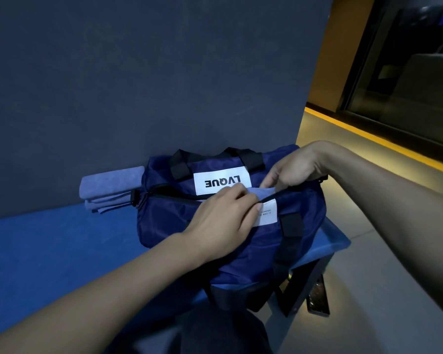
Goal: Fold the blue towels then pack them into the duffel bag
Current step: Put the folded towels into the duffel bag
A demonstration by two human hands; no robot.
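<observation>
While packing is under way, one blue towel (262, 193) sits half inside the duffel bag (228, 226) | left hand (223, 218) pushes it into the zip opening, right hand (289, 169) pinches the opening's far edge | folded towel stack (110, 187) waits left of the bag, unpacked.

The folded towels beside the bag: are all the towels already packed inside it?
No. A stack of folded blue towels lies on the blue bench, left of the duffel bag, outside it.
</observation>
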